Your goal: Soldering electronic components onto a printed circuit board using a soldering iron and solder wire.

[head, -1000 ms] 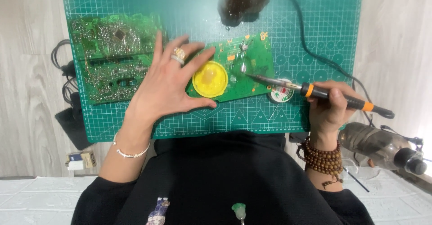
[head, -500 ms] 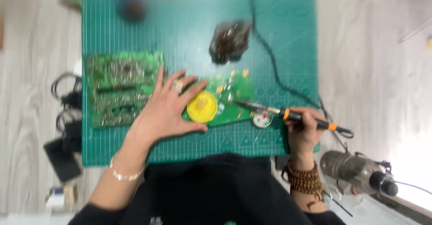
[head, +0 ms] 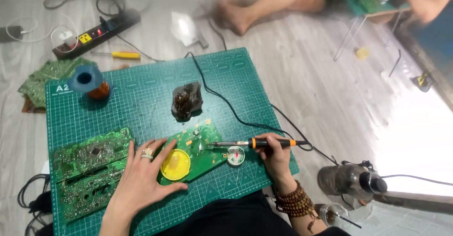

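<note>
My left hand [head: 141, 177], a ring on one finger, lies flat with fingers spread, pressing the left end of a small green circuit board [head: 198, 147] that carries a round yellow part [head: 175, 164]. My right hand [head: 275, 155] grips a soldering iron [head: 255, 143] with an orange and black handle. Its tip touches the board near the middle. A small round tin [head: 235, 156] sits beside the board's right end, under the iron.
All lies on a green cutting mat [head: 141, 104] on the floor. A larger circuit board [head: 89, 170], a blue solder spool [head: 86, 79], a dark lump [head: 187, 100], a power strip [head: 96, 32], a yellow screwdriver [head: 120, 54]. Another person's legs [head: 269, 2] at top. A metal blower-like tool [head: 351, 180] at right.
The view has pulled back and tilted up, showing the floor, power strip and another person. Both hands keep their hold on the board and iron.
</note>
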